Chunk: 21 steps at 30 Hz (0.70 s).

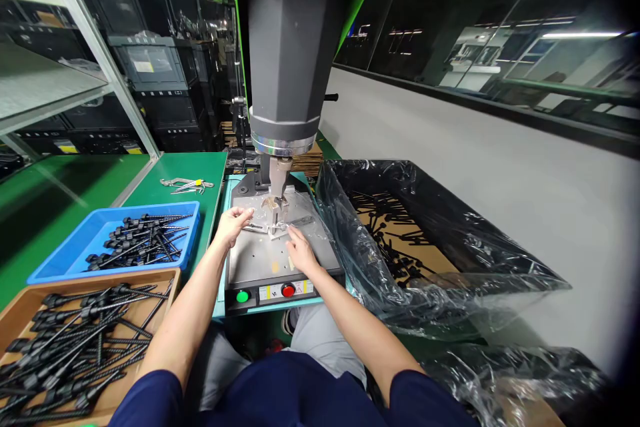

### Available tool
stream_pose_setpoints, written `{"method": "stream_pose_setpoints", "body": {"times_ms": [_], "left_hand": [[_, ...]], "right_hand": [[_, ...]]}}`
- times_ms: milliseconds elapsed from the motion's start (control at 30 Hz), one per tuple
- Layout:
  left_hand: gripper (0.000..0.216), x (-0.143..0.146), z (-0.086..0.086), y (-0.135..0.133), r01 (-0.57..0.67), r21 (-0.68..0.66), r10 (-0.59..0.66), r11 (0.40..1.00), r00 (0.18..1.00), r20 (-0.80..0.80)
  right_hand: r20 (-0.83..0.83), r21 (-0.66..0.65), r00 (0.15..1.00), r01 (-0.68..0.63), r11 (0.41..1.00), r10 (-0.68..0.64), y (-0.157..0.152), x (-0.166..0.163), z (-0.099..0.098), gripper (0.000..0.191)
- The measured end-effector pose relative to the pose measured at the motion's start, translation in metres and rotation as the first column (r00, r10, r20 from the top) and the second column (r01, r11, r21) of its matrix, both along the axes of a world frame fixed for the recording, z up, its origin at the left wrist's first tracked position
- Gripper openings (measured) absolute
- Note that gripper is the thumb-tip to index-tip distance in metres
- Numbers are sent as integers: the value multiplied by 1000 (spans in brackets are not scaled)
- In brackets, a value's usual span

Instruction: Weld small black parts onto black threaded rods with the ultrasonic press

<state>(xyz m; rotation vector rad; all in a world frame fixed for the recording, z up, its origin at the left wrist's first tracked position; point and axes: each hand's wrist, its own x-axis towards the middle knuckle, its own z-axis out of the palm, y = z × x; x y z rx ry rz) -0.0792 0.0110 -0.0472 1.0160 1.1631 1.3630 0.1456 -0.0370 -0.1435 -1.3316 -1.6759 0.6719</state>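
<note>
My left hand (232, 227) is over the left half of the machine's metal plate (255, 263), thumb and fingertips pressed together. Anything in that pinch is too small to make out. My right hand (301, 251) is on the other side, fingers stretched toward the small metal fixture (274, 230); whether they touch it I cannot tell. Directly above the fixture is the forked metal tool head (279, 177) of a large grey press-like machine (287, 47). On the plate's front panel are a green button (243, 296) and a red button (288, 290).
To my left, a blue tray (193, 233) and a brown tray (167, 283) hold many black, ribbed, tie-like parts. Pliers and hex keys (187, 185) lie on the green table (173, 163). At right, a box lined with black plastic (450, 213) contains similar parts, beside a wall.
</note>
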Motion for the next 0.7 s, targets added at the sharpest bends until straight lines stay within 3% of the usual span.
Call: {"method": "stream_pose_setpoints", "body": {"times_ms": [133,233,333,500,700], "left_hand": [[45,1,10,-2,7,10,-8,1000,996,85],[42,2,13,-1,-9,-32,16,999,974,224],[41,4,16,1,10,-47,4,999,953,304],[39,7,19,4,33,-45,-18,998,952,306],[34,9,18,4,-38,-72,61,997,933,356]], "right_hand": [[74,208,993,79,975,-96,26,6,26,56],[120,273,987,67,960,-104,45,5,47,54],[158,263,985,25,964,-69,64,-3,66,45],[109,184,994,-17,983,-3,87,-12,88,28],[12,193,1000,19,981,-22,82,-13,101,25]]}}
